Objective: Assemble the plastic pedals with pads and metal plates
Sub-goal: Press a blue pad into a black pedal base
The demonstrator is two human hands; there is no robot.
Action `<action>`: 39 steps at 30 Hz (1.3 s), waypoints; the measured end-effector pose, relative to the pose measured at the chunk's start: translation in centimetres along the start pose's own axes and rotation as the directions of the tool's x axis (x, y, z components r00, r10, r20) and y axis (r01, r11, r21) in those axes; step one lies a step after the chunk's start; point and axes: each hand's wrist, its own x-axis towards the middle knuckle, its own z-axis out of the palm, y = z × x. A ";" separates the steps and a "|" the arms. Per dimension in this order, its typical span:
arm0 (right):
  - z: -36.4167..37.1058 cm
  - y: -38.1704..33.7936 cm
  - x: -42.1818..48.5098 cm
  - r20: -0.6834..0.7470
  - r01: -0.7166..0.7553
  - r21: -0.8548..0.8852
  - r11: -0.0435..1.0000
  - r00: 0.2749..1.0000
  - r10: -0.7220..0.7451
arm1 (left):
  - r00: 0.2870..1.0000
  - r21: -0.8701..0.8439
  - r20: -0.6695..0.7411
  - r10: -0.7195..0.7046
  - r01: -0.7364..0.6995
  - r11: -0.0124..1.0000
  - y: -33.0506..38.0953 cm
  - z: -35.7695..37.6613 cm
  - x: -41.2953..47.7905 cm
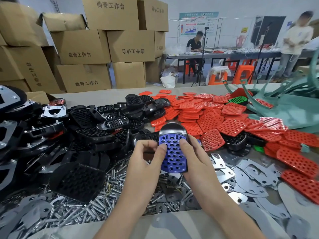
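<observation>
A black plastic pedal (172, 128) with a blue perforated pad (173, 156) laid in it is held above the table in front of me. My left hand (146, 163) grips its left side, thumb pressing on the pad. My right hand (193, 159) grips the right side, thumb on the pad's upper part. Black pedals (96, 133) lie heaped at the left. Red pads (217, 116) are piled at the right. Metal plates (248, 176) lie at the lower right.
Loose bolts and nuts (103, 200) cover the table below my hands. Assembled pedals with plates (53, 112) sit at the far left. Green plastic parts (284, 104) lie at the right. Cardboard boxes (107, 47) are stacked behind. Two people (195, 45) are at a far table.
</observation>
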 end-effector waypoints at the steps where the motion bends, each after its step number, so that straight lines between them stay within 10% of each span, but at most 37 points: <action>1: 0.1 -0.1 0.0 -0.001 -0.005 0.001 1.000 1.000 0.005 | 1.000 -0.017 0.009 -0.007 0.007 1.000 0.1 0.0 0.0; 33: 0.0 -1.4 0.1 0.018 -0.062 -0.121 0.991 0.998 0.065 | 0.988 -0.196 0.153 -0.009 0.039 0.980 1.0 -0.3 0.1; 39: 0.1 -1.3 0.3 -0.142 -0.186 0.170 0.968 0.967 0.211 | 0.955 -0.365 0.248 -0.164 0.249 0.897 0.7 -0.2 0.4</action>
